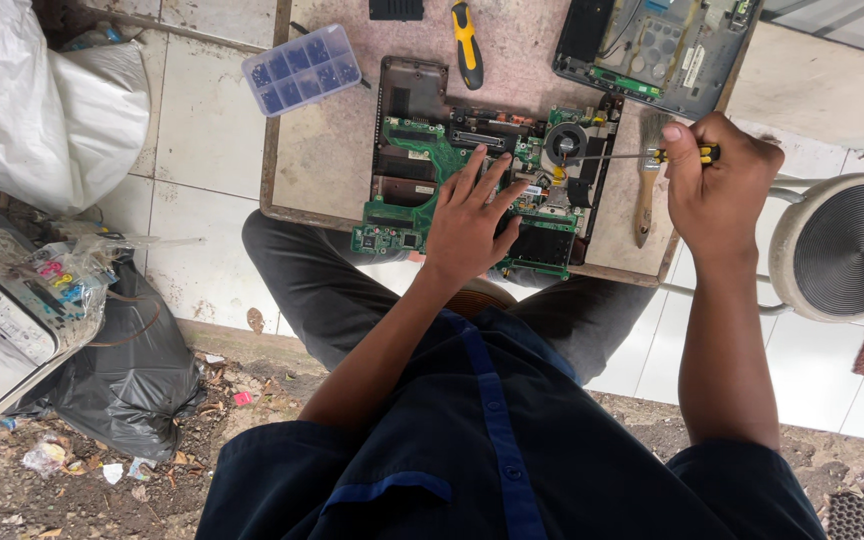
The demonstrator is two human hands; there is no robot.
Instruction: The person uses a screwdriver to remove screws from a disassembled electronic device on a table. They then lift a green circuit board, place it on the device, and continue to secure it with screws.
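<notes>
We see a worn board point(332, 150) over tiled floor point(202, 130); left hand point(467, 225) flat on green motherboard point(422, 150), right hand point(717, 185) gripping screwdriver point(652, 155); screw box point(302, 68) far left, stool point(842, 250) right.

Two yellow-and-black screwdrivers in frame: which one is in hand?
The thin-shafted screwdriver, gripped by the right hand, tip pointing at the fan on the green motherboard. The other screwdriver lies untouched on the board's far side.

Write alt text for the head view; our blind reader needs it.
A left hand presses flat on a green laptop circuit board on a small brown board, while the right hand holds a yellow-and-black-handled screwdriver toward the fan.
</notes>
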